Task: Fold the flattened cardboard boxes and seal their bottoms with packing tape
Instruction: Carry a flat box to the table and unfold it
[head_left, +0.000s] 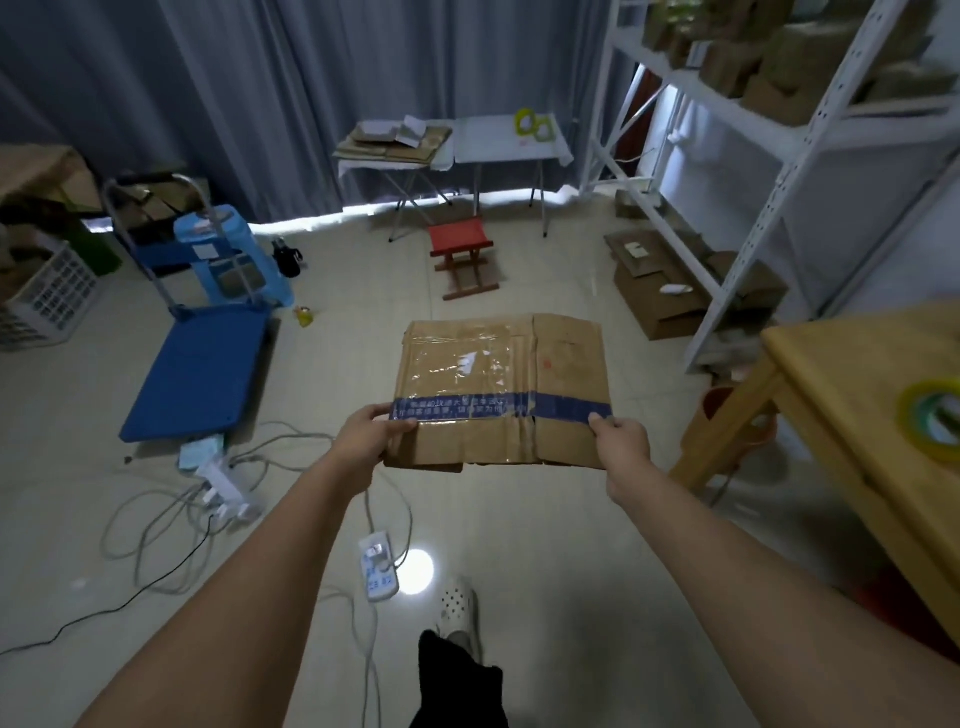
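Flattened brown cardboard box (501, 389), blue tape band across, old clear tape, held level above floor; tape roll (935, 423) on table.

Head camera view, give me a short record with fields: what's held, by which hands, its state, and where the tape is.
held item: flattened cardboard box, level above the floor
left hand: grips the box's left edge
right hand: grips the box's right edge
box state: still flat, unfolded; old clear tape and a blue printed band across it
tape roll: on the wooden table, at the right
floor below: power strip and cables

Storeroom: box-laden shelving (810, 130), platform trolley (197, 364)
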